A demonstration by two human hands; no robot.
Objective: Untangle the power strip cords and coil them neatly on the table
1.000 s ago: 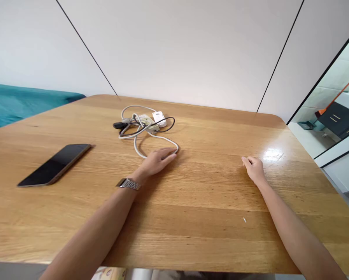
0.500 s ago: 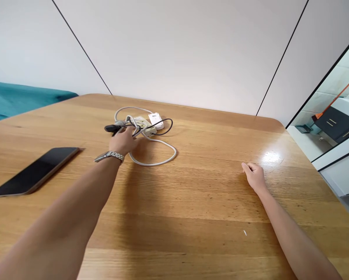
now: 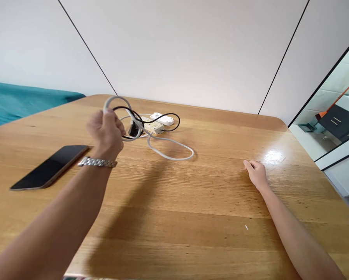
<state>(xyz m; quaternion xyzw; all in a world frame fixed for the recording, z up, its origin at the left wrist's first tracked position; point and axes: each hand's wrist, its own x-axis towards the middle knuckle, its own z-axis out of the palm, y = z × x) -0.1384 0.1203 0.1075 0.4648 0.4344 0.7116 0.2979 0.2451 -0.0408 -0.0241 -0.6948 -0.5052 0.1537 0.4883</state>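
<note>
My left hand, with a metal-band watch at the wrist, is raised above the table and closed around looped white cable. A black cable runs from the same tangle, and a black plug hangs just right of the fingers. Behind them lie a cream power strip and a smaller white strip-like device, side by side. One loop of the white cable stretches rightward over the wood. Well to the right, my right hand rests on the tabletop, fingers curled, with nothing visible in it.
A dark-screened tablet or large phone lies left of my forearm on the wooden table. White panels rise behind the far edge. Teal upholstery stands at the left, and a doorway with a dark cabinet is at the right.
My left hand has lifted and moved left, pulling up a loop of white cable. The plug and black cable have shifted with it. My right hand stays in place.
</note>
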